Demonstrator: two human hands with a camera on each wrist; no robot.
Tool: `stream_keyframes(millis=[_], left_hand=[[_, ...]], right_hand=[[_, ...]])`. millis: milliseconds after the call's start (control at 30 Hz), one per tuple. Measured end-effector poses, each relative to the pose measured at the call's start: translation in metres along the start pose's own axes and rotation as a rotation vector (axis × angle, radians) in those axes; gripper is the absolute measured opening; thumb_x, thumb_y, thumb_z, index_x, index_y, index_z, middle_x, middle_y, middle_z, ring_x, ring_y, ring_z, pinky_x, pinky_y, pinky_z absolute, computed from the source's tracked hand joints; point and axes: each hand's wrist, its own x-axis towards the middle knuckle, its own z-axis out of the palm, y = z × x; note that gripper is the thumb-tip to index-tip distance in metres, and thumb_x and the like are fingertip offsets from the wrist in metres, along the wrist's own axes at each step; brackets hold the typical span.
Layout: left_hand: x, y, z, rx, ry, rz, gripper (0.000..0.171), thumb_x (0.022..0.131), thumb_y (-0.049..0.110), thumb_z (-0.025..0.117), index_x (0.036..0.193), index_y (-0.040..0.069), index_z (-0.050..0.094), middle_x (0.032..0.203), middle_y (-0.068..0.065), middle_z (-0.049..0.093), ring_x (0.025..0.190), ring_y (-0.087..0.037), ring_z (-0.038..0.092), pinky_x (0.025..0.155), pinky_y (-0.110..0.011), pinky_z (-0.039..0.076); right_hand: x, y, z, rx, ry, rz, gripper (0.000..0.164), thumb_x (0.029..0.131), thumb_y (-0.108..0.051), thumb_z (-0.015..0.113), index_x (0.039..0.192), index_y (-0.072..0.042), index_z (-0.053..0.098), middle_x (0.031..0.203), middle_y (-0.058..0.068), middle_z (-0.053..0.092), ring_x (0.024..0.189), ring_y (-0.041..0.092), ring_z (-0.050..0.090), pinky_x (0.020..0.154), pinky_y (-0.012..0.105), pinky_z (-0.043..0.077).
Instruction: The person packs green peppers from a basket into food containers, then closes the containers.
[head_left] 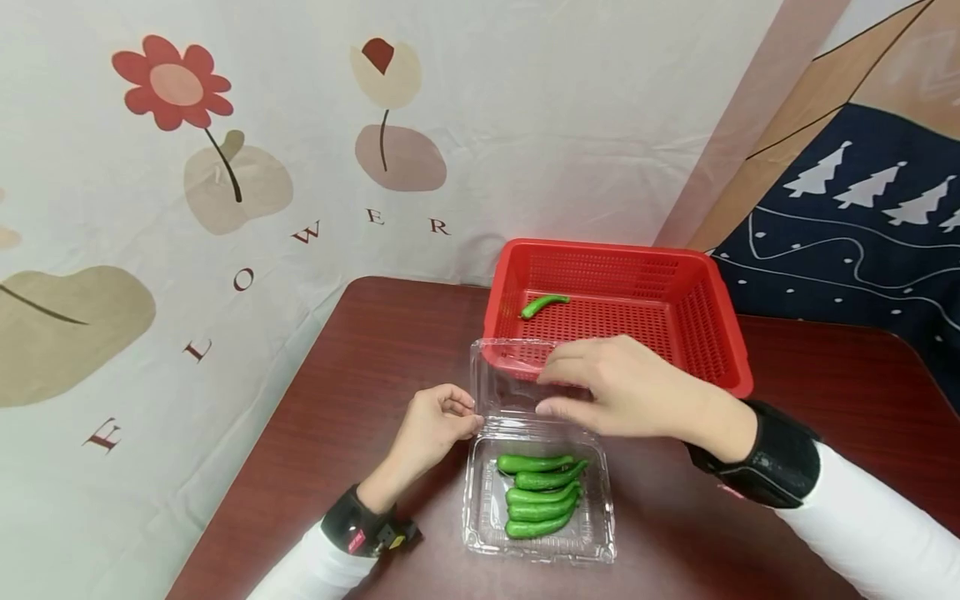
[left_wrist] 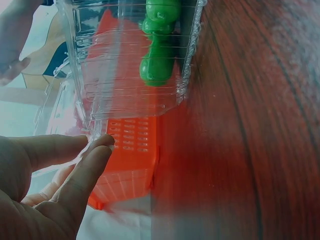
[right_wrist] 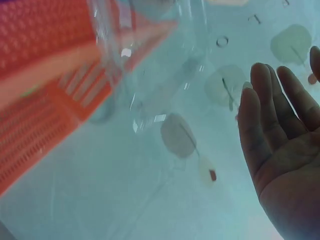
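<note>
A clear plastic clamshell container (head_left: 480, 533) stands with its lid (head_left: 495, 392) raised. In its base lie several green peppers (head_left: 534, 527) in a row, also visible through the side in the left wrist view. My left hand (head_left: 435, 429) pinches the left edge at the hinge between thumb and fingers; the left wrist view shows those fingertips (left_wrist: 102, 150) close up. Over the lid's right part hovers my right hand (head_left: 615, 387), its fingers extended. In the right wrist view that hand (right_wrist: 285, 145) holds nothing, apart from the lid.
Behind the container a red perforated basket (head_left: 731, 333) stands on the dark wooden table (head_left: 360, 350), with one green pepper (head_left: 543, 305) inside. The lid overlaps the basket's front rim in the head view. A printed cloth (head_left: 525, 125) hangs behind the table.
</note>
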Motion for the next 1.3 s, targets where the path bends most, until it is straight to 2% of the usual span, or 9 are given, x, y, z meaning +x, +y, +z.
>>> stream_keyframes(millis=[267,433,733,867,1033,1167,1300], left_hand=[[0.001,0.000,0.000,-0.003,-0.003,-0.009,0.020,0.080,-0.008,0.082,0.093,-0.006,0.067,0.077,-0.010,0.071,0.071,-0.022,0.074,0.065,-0.031,0.063],[0.003,0.000,0.000,-0.017,-0.009,-0.021,0.020,0.081,-0.009,0.081,0.094,-0.007,0.067,0.078,-0.011,0.071,0.073,-0.024,0.075,0.066,-0.034,0.064],[0.005,0.000,-0.001,-0.023,-0.009,-0.034,0.019,0.082,-0.009,0.081,0.095,-0.007,0.067,0.079,-0.012,0.071,0.074,-0.026,0.076,0.068,-0.035,0.064],[0.004,-0.001,0.000,-0.031,-0.012,-0.037,0.020,0.082,-0.009,0.080,0.096,-0.009,0.066,0.080,-0.012,0.071,0.073,-0.025,0.075,0.068,-0.035,0.064],[0.003,-0.001,-0.001,-0.033,-0.012,-0.033,0.020,0.082,-0.009,0.080,0.096,-0.010,0.066,0.079,-0.012,0.071,0.073,-0.023,0.075,0.067,-0.035,0.064],[0.003,-0.002,-0.001,-0.019,-0.014,-0.021,0.020,0.081,-0.009,0.081,0.096,-0.009,0.066,0.077,-0.011,0.071,0.071,-0.023,0.075,0.066,-0.034,0.064],[0.002,0.000,-0.001,-0.006,-0.016,-0.008,0.021,0.081,-0.008,0.082,0.095,-0.008,0.067,0.077,-0.010,0.071,0.071,-0.023,0.075,0.064,-0.032,0.064]], right_hand=[[0.016,0.024,-0.022,0.006,0.087,0.067,0.022,0.088,-0.029,0.085,0.106,-0.019,0.077,0.098,-0.008,0.074,0.085,0.006,0.066,0.075,0.033,0.060],[0.024,0.044,-0.031,0.019,0.143,0.105,0.021,0.089,-0.023,0.085,0.107,-0.017,0.078,0.099,-0.007,0.074,0.083,0.007,0.064,0.071,0.033,0.059],[0.039,0.086,-0.030,-0.036,0.175,0.212,0.023,0.091,-0.016,0.082,0.112,-0.009,0.077,0.099,0.003,0.074,0.080,0.018,0.063,0.069,0.038,0.055],[0.047,0.106,-0.024,-0.062,0.139,0.270,0.026,0.093,-0.020,0.080,0.115,-0.006,0.076,0.103,0.007,0.074,0.084,0.022,0.065,0.073,0.041,0.054],[0.056,0.129,-0.012,-0.072,0.048,0.353,0.031,0.096,-0.024,0.077,0.120,-0.006,0.075,0.112,0.009,0.073,0.096,0.027,0.067,0.084,0.046,0.056],[0.060,0.147,0.002,-0.072,-0.085,0.416,0.037,0.097,-0.025,0.075,0.127,-0.004,0.072,0.123,0.015,0.071,0.110,0.033,0.067,0.094,0.052,0.055],[0.061,0.161,0.019,-0.083,-0.217,0.438,0.044,0.097,-0.024,0.076,0.133,0.000,0.068,0.131,0.021,0.067,0.121,0.037,0.063,0.101,0.055,0.052]])
